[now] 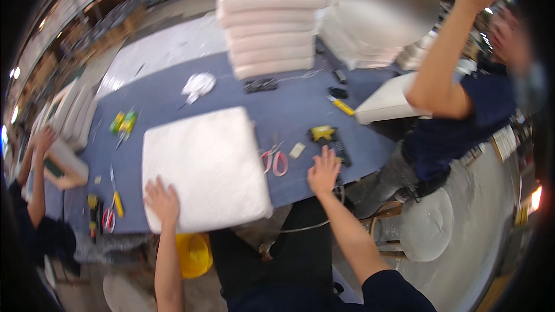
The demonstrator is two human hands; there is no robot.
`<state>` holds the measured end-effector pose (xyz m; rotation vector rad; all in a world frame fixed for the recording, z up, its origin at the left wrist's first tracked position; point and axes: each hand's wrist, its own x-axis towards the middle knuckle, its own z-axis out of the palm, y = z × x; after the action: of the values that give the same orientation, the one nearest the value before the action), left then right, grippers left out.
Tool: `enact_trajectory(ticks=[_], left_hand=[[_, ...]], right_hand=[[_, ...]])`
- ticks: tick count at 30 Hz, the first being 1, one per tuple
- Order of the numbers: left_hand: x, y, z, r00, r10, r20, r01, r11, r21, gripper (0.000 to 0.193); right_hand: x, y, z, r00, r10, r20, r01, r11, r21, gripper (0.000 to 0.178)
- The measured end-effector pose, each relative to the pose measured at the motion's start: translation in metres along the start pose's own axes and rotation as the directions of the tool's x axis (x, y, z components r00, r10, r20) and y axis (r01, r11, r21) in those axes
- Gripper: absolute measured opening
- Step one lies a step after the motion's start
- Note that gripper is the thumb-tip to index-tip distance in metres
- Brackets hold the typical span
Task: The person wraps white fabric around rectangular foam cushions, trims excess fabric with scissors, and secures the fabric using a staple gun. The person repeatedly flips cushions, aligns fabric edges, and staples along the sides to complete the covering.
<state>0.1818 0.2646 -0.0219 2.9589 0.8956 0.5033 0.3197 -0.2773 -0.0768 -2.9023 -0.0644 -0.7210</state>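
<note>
A white square cushion lies flat on the blue-covered table in front of me. My left hand rests on its near left corner, fingers spread and holding nothing. To the right, my right hand is at a yellow and black staple gun. Its fingers are stretched out and apart, with the tips close to the tool; whether they touch it I cannot tell. Red-handled scissors and a small pale block lie between the cushion and this hand.
A tall stack of white cushions stands at the back. One co-worker is at the right with raised arms, another person at the left. A yellow-handled tool and crumpled white plastic lie farther back. A yellow bucket sits below the edge.
</note>
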Motion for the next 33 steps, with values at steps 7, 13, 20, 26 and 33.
enact_trajectory(ticks=[7,13,20,26,33], left_hand=[[-0.002,-0.012,-0.032,0.992,0.128,-0.019,-0.129,0.97,-0.206,0.063],[-0.015,-0.054,-0.007,0.983,0.033,-0.182,-0.08,0.962,-0.26,0.06],[-0.015,-0.026,-0.022,0.997,-0.054,-0.054,0.032,0.94,-0.339,0.063],[-0.011,-0.028,-0.017,0.995,-0.068,-0.067,0.04,0.935,-0.352,0.063],[-0.003,-0.025,-0.03,0.997,-0.045,0.06,0.061,0.953,-0.298,0.064]], right_hand=[[-0.003,0.013,0.002,0.994,-0.079,-0.075,0.079,0.997,-0.004,0.039],[-0.007,-0.057,-0.014,0.979,-0.073,0.191,-0.012,0.912,0.411,0.05],[-0.049,-0.203,-0.185,0.686,-0.728,-0.018,0.588,0.539,0.603,0.039],[0.003,-0.321,-0.232,0.477,-0.878,-0.044,0.698,0.347,0.626,0.049],[-0.004,-0.319,-0.166,0.589,-0.807,0.041,0.653,0.505,0.564,0.062]])
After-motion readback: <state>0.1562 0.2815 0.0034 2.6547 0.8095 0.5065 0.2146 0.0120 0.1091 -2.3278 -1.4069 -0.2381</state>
